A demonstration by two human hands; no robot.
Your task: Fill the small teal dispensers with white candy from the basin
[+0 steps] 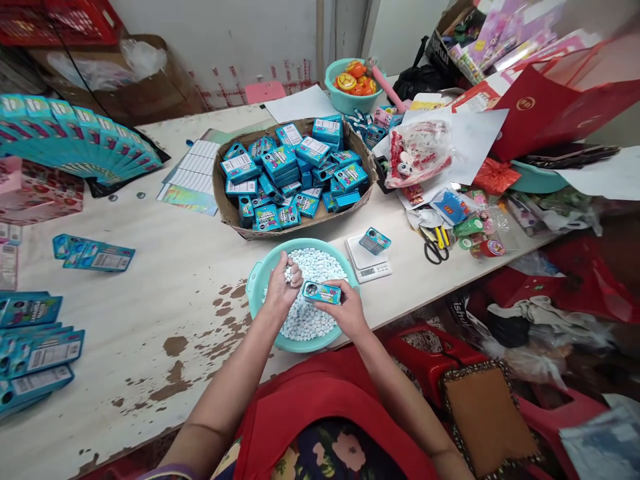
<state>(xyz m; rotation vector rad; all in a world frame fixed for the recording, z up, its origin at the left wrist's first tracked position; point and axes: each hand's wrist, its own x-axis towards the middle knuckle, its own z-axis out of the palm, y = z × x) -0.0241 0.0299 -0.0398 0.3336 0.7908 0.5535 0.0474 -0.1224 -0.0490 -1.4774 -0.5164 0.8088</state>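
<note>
A mint-green basin [254, 279] full of small white candies [313, 320] stands in front of me on the table. Over its left part, my left hand [283, 285] is closed around a few of the candies, some showing between the fingers. My right hand [349, 311] grips a small blue candy tin [322, 293] by its right end, above the basin. The tin's printed face is turned up, and a dark round spot shows at its left end. Whether it has candies in it, I cannot tell. Another blue tin [375, 241] lies on a white digital scale [369, 269] right of the basin.
Behind the basin is a cardboard tray [245, 231] heaped with blue tins. Flattened blue packages [45, 350] lie at the left. Scissors [436, 248] and assorted packets are to the right. A bowl [345, 101] of orange toys stands at the back.
</note>
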